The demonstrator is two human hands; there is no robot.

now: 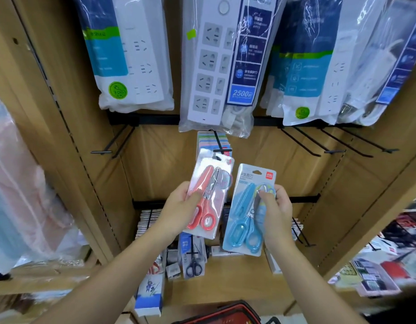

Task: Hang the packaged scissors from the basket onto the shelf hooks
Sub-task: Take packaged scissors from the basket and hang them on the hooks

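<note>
Both packs look light and fairly stiff, card backing under a slick plastic blister, so they're probably best pinched low down, with the hang hole on top left free. The coral scissors pack (216, 183) is gripped by the left hand (179, 206) at centre frame, thumb laid across the front, its top angled up at the hook (217, 139); whether it's threaded can't be told. The blue scissors pack (244, 206) is pinched by the right hand (277, 211) just to the right.
</note>
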